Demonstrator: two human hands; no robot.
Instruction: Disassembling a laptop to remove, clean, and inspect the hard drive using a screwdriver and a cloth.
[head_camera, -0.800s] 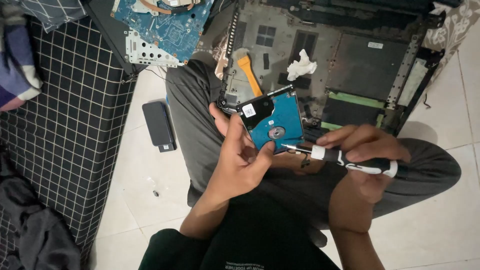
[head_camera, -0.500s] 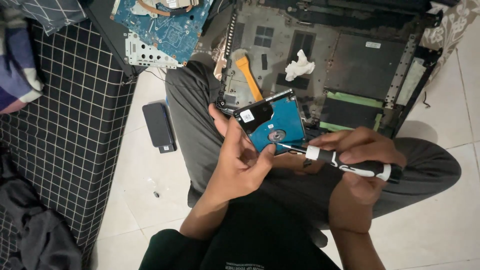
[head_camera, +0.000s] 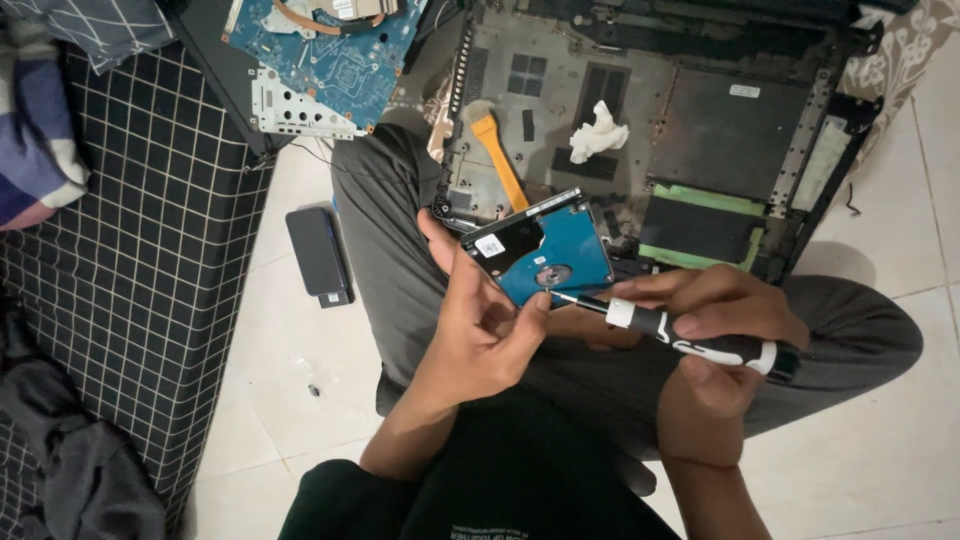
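Note:
My left hand (head_camera: 480, 325) grips a small hard drive (head_camera: 545, 250) with a blue circuit board and a black corner, held tilted above my lap. In my right hand (head_camera: 715, 320) lies a black-and-white screwdriver (head_camera: 690, 340), its tip resting on the drive's board near the round centre. Both hands hover over my crossed legs in dark trousers. Behind the drive lies an opened black laptop base (head_camera: 700, 130).
An orange-handled brush (head_camera: 497, 150) and a crumpled white tissue (head_camera: 598, 133) rest in the laptop base. A blue motherboard (head_camera: 320, 60) lies at the top left. A dark rectangular device (head_camera: 318, 255) and a small screw (head_camera: 313, 390) sit on the white tiled floor beside a black checked mattress (head_camera: 130, 280).
The drive and both hands have shifted slightly; the screwdriver tip has moved onto the drive's board near its centre.

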